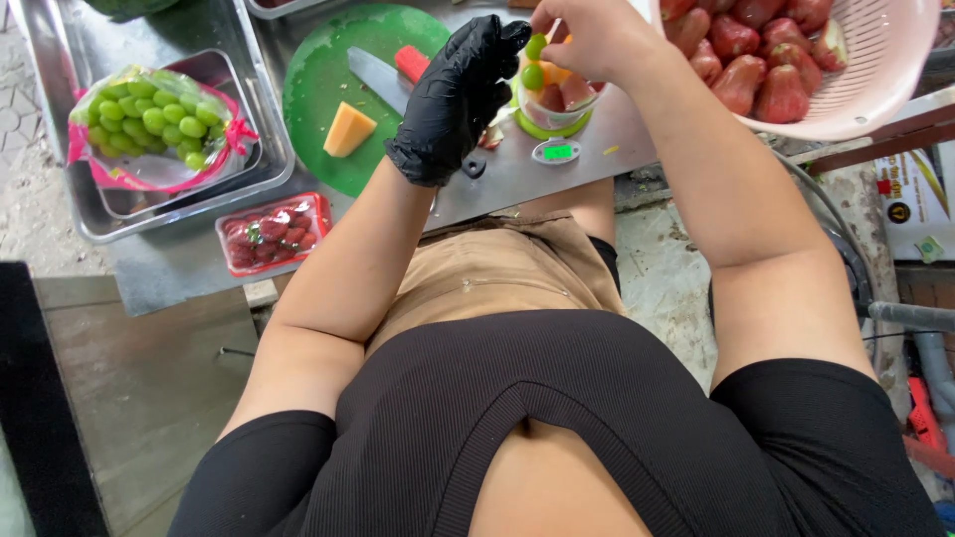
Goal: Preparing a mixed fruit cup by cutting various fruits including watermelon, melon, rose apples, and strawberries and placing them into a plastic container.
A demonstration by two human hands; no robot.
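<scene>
At a stainless-steel counter [517, 184], a person's left hand [460, 94], in a black glove, and bare right hand [589, 38] met over a clear fruit cup [553, 99] on a small green scale [553, 139]; the fingers of both hands were pinched on green grapes [535, 60] threaded on a skewer just above the cup. A knife [376, 78] and a melon wedge [348, 129] lay on a round green cutting board [328, 89]. A bag of green grapes [149, 119] sat in a metal tray [60, 99], a punnet of strawberries [274, 234] beside it, and a pink colander of rose apples [786, 60] at right, above worn concrete floor [667, 288].
</scene>
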